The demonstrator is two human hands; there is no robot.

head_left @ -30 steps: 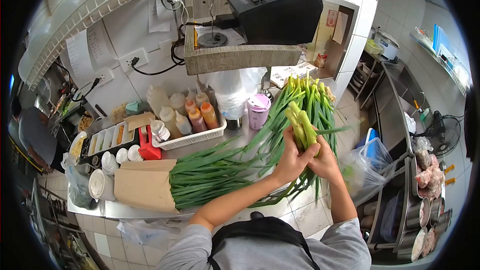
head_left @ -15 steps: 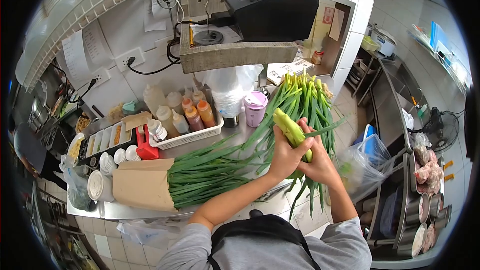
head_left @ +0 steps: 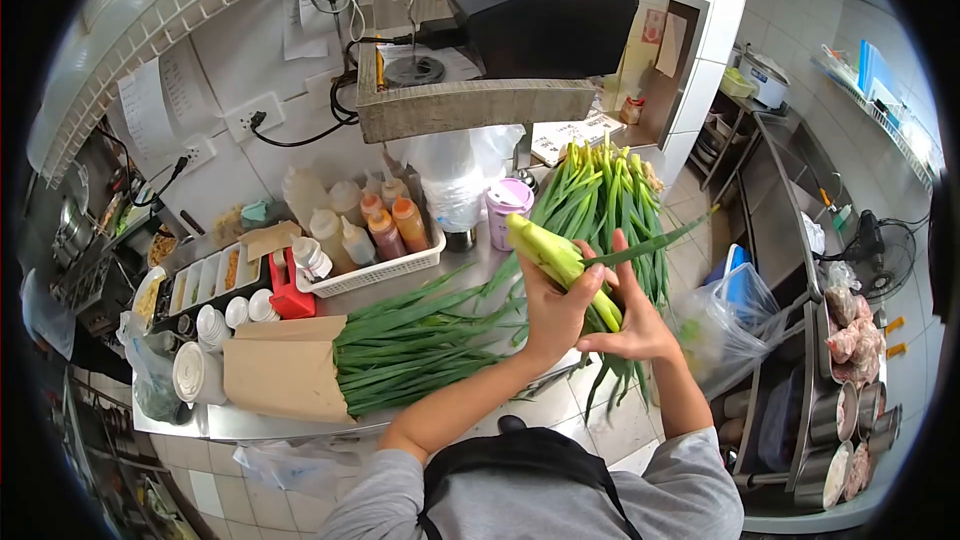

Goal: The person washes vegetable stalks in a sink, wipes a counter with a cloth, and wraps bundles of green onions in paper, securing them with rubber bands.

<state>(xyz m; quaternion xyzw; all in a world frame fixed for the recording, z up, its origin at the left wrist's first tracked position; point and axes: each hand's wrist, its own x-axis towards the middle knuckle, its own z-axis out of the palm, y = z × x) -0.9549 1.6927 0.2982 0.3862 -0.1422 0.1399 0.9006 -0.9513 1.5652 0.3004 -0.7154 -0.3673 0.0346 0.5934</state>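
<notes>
A thick pale-green stalk (head_left: 545, 248), peeled-looking at its upper left end, slants across the middle of the view. My left hand (head_left: 556, 312) is closed round it, thumb over the top. My right hand (head_left: 645, 322) is beside the stalk's lower end, its fingers apart and stretched upward, the thumb close to the stalk. A narrow green leaf (head_left: 665, 238) runs from the stalk across the right fingers to the upper right. Behind the hands lies a big bundle of green onions (head_left: 590, 185). More long green onions (head_left: 420, 345) stick out of a brown paper wrap (head_left: 285, 365) at left.
A white basket of squeeze bottles (head_left: 385, 273) and a lilac cup (head_left: 510, 212) stand at the back of the steel counter. Above hangs a shelf (head_left: 475, 110) with a black printer (head_left: 545, 15). A clear plastic bag (head_left: 735, 325) is at right. Part of another person (head_left: 50, 310) shows far left.
The stalk and my left hand have shifted left and slightly down. My right hand's fingers have spread away from the stalk, and the leaf now points further up to the right.
</notes>
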